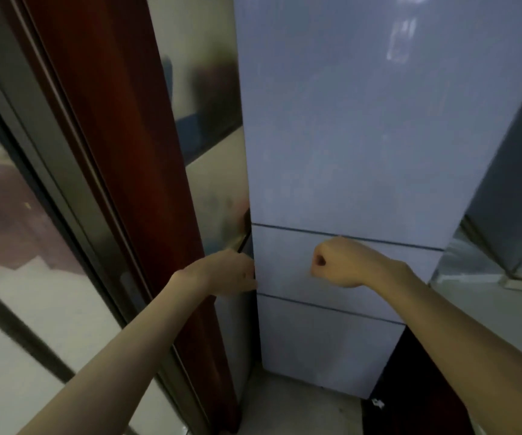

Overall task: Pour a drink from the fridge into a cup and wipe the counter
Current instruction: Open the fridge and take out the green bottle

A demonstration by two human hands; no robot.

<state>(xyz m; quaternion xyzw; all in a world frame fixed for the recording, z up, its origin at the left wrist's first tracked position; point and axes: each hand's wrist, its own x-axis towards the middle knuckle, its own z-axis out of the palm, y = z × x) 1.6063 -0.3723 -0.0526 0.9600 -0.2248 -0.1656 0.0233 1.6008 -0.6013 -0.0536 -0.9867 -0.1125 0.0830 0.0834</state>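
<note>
While the pale fridge (347,136) stood shut between a red-brown door frame (134,152) and a grey panel, the left hand (228,271) curled its grip round the middle door's left edge; the right hand (344,262) hung fisted, empty, before that door.

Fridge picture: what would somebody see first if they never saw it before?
A tall pale fridge fills the middle, its doors shut. The left hand reaches around the left edge of the middle door, while the right hand hangs in a fist before it. A dark red door frame stands left.
</note>
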